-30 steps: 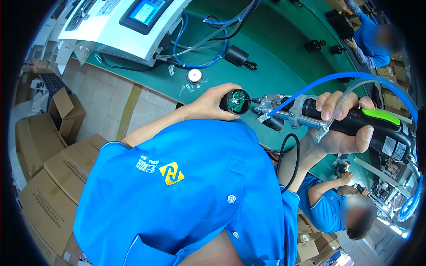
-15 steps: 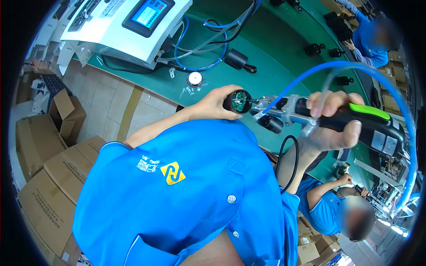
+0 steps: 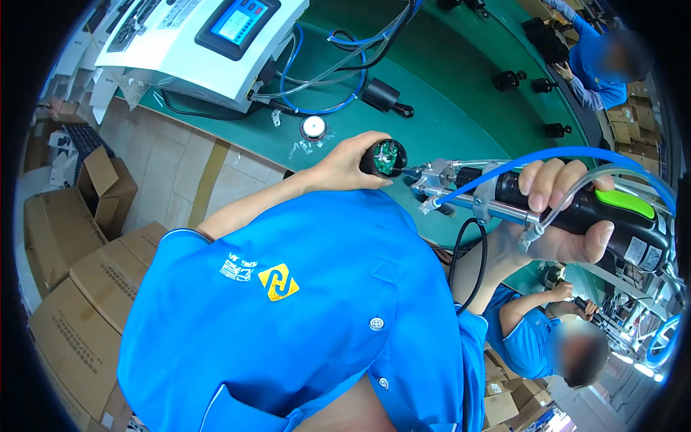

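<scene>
My left hand (image 3: 354, 163) is wrapped round a black cylindrical housing (image 3: 368, 163), its open end turned right and showing a green circuit board (image 3: 386, 158) inside. In my right hand (image 3: 558, 209) is a black power screwdriver (image 3: 512, 193) with a lime-green lever (image 3: 625, 204), a metal nozzle head and air tubes. Its tip points left at the housing's open end, just outside the rim; the gap is too small to judge surely. Left of the housing, a round white part with a dark rim (image 3: 314, 127) lies on the green bench.
A white machine with a lit screen (image 3: 237, 25) stands at the upper left. A black cylinder (image 3: 381, 94) and several more lie along the green bench (image 3: 439, 93). Blue hose (image 3: 561, 153) arcs over my right hand. Cartons (image 3: 68, 230) stand at the left; two co-workers sit at the right.
The screwdriver and my right hand have moved right and slightly down, drawing the tip back from the housing. My left hand and the housing have barely shifted.
</scene>
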{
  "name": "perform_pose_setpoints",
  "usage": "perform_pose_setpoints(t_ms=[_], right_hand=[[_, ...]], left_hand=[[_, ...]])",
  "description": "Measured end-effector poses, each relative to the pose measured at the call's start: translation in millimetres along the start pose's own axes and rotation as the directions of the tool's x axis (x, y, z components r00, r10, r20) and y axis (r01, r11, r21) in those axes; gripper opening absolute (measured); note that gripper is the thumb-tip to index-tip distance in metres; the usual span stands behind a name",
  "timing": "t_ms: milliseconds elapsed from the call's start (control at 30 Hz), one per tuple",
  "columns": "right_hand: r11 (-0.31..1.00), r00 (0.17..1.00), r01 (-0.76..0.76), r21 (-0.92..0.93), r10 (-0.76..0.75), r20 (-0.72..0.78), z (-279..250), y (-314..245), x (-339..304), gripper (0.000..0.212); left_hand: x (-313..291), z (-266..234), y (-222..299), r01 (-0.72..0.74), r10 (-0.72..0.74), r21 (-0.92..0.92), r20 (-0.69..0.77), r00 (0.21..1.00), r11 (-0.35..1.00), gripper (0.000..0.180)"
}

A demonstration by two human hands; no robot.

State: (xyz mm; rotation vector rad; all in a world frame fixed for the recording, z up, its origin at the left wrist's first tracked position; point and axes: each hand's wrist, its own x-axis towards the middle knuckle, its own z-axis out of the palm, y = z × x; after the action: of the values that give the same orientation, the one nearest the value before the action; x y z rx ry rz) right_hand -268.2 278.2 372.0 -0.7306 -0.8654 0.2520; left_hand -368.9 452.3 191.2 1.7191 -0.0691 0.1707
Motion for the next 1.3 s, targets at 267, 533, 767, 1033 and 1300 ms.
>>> perform_pose_setpoints(t_ms=[267, 533, 767, 1033, 1300], right_hand=[[1.0, 1.0, 0.012, -0.007, -0.012, -0.016, -0.3, 16.2, -2.1, 0.046], [0.998, 0.997, 0.023, -0.063, -0.027, -0.07, 4.6, 15.6, -5.2, 0.045], [0.996, 0.995, 0.025, -0.083, -0.033, -0.096, 9.9, 18.4, -7.9, 0.045], [0.999, 0.999, -0.034, -0.028, 0.033, -0.04, 10.1, 25.3, -15.0, 0.041], [0.994, 0.974, 0.04, -0.107, -0.062, -0.218, -13.9, -28.0, -0.5, 0.044]], left_hand=[[-0.3, 1.2, 3.3, 0.016, -0.016, -0.009, 0.024, 1.0, 1.0, 0.059], [0.8, 0.6, 9.9, 0.038, -0.038, 0.012, 0.075, 0.996, 0.999, 0.059], [-4.8, 3.1, 6.0, 0.039, -0.039, -0.011, 0.042, 0.998, 0.999, 0.06], [-8.0, 5.9, 5.2, 0.042, -0.043, 0.042, 0.035, 0.998, 0.998, 0.056], [45.0, 10.7, 5.0, 0.105, -0.13, 0.162, 0.152, 0.98, 0.981, 0.059]])
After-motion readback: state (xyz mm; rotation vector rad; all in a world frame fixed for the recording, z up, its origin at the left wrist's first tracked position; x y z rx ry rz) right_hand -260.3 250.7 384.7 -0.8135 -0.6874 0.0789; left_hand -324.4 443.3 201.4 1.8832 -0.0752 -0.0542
